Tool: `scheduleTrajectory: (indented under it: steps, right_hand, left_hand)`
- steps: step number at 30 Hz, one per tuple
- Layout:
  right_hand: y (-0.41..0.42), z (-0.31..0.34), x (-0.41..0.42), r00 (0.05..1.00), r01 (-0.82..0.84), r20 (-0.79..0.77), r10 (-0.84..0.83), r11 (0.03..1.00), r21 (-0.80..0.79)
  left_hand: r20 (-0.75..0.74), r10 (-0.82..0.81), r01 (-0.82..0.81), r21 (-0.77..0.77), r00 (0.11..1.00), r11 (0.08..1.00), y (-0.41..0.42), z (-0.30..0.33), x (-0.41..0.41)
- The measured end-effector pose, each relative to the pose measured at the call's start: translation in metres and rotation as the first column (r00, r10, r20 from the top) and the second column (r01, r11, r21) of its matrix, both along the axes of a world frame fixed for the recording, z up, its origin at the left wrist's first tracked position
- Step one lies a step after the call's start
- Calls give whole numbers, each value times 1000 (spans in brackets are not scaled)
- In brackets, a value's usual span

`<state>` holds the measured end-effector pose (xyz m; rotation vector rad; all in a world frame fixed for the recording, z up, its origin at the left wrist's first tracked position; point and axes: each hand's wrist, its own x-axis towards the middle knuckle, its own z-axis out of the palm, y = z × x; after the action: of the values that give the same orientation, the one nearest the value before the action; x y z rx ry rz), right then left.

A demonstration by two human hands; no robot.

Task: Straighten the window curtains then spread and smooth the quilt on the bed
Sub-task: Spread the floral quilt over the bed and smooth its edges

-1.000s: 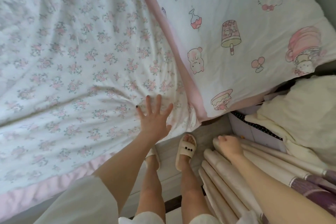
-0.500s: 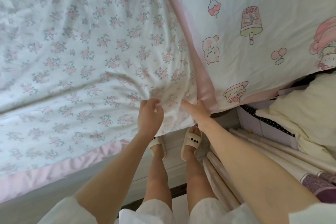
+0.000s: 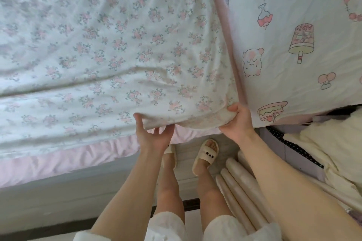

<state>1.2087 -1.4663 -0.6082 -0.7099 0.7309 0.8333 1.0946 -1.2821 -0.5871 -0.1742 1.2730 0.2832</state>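
A white quilt with small pink flowers (image 3: 109,49) covers the left part of the bed, with a pink border along its near edge and right side. My left hand (image 3: 153,133) holds the quilt's near edge from below, thumb on top. My right hand (image 3: 238,121) grips the quilt's near right corner. The edge between my hands is lifted off the pink sheet (image 3: 58,162). To the right lies a white cover with pink cartoon prints (image 3: 297,31).
I stand at the bed's side in cream slippers (image 3: 205,154) on a pale floor. Several cream rolled tubes (image 3: 241,193) lean beside my right leg. A cream cloth heap (image 3: 329,143) sits on a box at the right.
My hands moved apart along the quilt's near edge and lifted it, the right one taking the corner. The view shifted closer to the bed.
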Motion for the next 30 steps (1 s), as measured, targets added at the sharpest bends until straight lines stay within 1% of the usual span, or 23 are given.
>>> scheduleTrajectory:
  steps: [1, 2, 4, 6, 8, 10, 11, 12, 13, 14, 15, 16, 18, 19, 20, 21, 22, 24, 26, 27, 28, 29, 30]
  right_hand:
    - [0, 0, 3, 1000, 1, 1, -1, 1000, -21]
    - [-1, 0, 5, 1000, -6, 5, 6, 999, -46]
    - [-2, 1, 9, 1000, -23, 12, 24, 997, -79]
    - [-7, -1, 10, 1000, 2, 11, 0, 990, -143]
    - [-10, -4, 8, 999, 31, -7, -34, 963, -269]
    - [-18, -7, 4, 998, -27, -60, -1, 892, -452]
    - [-22, -10, 1, 992, -115, -114, 62, 827, -551]
    - [-25, -13, -3, 976, -213, -170, 136, 754, -621]
    - [-29, -16, -7, 956, -293, -218, 197, 691, -660]
    - [-32, -18, -10, 943, -333, -241, 230, 641, -691]
    - [-31, -18, -13, 940, -340, -238, 246, 587, -735]
    - [-27, -18, -14, 942, -320, -211, 260, 513, -796]
    - [-14, -13, -17, 921, -243, -119, 371, 308, -920]
    - [-7, -9, -19, 881, -188, -70, 467, 210, -960]
    - [0, -5, -24, 811, -130, -29, 584, 131, -983]
    - [6, -2, -29, 709, -70, 8, 706, 81, -994]
    - [13, 2, -34, 570, -10, 43, 820, 59, -998]
    - [34, 11, -42, 221, 80, 66, 973, 49, -996]
    - [54, 14, -47, -133, 107, 6, 991, 20, -994]
    - [63, 13, -51, -294, 94, -50, 955, -24, -995]
    - [69, 11, -55, -428, 82, -125, 895, -99, -992]
    - [73, 8, -59, -517, 74, -205, 831, -195, -978]
    - [76, 5, -63, -561, 51, -281, 779, -306, -951]
  left_hand:
    - [-18, 33, -33, -15, 999, 999, 5, -3, -1]
    - [-44, 18, -18, -1, 999, 1000, 10, -6, -4]
    - [-49, -73, 77, 81, 996, 994, 19, -14, -12]
    - [91, -145, 128, 167, 985, 978, 22, -17, -22]
    - [257, -197, 130, 254, 946, 958, 28, -18, -32]
    - [296, -247, 162, 282, 923, 945, 30, -18, -37]
    - [264, -277, 209, 259, 924, 943, 31, -20, -39]
    - [165, -335, 299, 207, 928, 931, 32, -24, -42]
    - [-8, -397, 394, 128, 918, 910, 31, -30, -47]
    - [-212, -466, 488, 67, 859, 870, 29, -37, -51]
    - [-348, -516, 559, 28, 783, 829, 28, -40, -56]
    - [-406, -534, 593, 23, 741, 805, 28, -44, -59]
    - [-455, -492, 580, 71, 743, 811, 27, -47, -59]
    - [-493, -447, 558, 98, 746, 824, 28, -48, -56]
    - [-540, -376, 514, 126, 753, 849, 31, -47, -55]
    - [-585, -284, 451, 161, 760, 878, 35, -44, -55]
    - [-609, -191, 387, 207, 770, 899, 41, -41, -56]
    - [-576, -74, 264, 254, 814, 930, 55, -37, -62]
    - [-471, -1, 134, 249, 882, 959, 72, -34, -69]
    - [-437, 28, 88, 245, 899, 966, 80, -34, -75]
    - [-433, 36, 73, 233, 901, 970, 86, -34, -79]
    - [-464, 15, 97, 215, 886, 972, 89, -35, -84]
    - [-497, -8, 120, 194, 868, 974, 89, -34, -91]
